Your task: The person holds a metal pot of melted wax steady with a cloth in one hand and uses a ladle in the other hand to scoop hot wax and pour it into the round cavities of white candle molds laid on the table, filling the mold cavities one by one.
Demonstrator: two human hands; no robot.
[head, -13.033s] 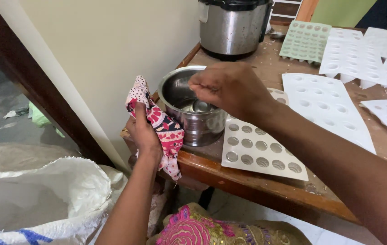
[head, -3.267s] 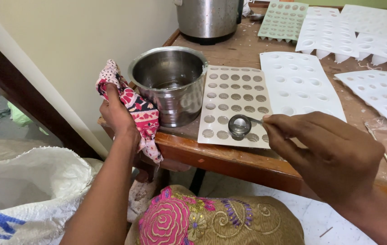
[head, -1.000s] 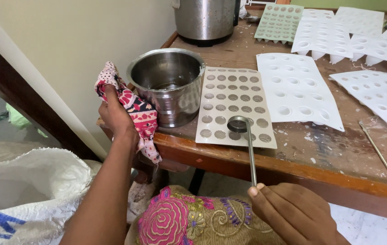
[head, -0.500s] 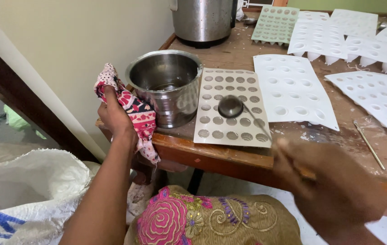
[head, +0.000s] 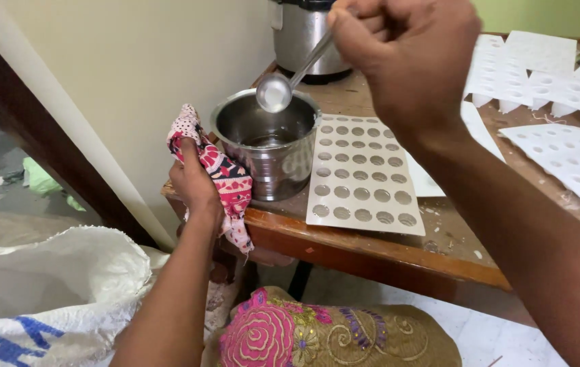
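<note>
Soft even indoor light, no hard shadows, mild glare on the steel pot point(head: 269, 146), right hand point(head: 409, 58) close and slightly blurred, background sharp.

Ladle point(head: 276, 90) handle's end hidden inside the right hand point(head: 409, 58).

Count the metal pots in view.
2. A steel pot stands at the table's near left corner, under the ladle in the right hand; a bigger one stands behind it, partly cut off.

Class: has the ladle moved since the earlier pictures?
Yes. The ladle has left the mould tray and now hangs over the steel pot, held in the right hand.
</note>
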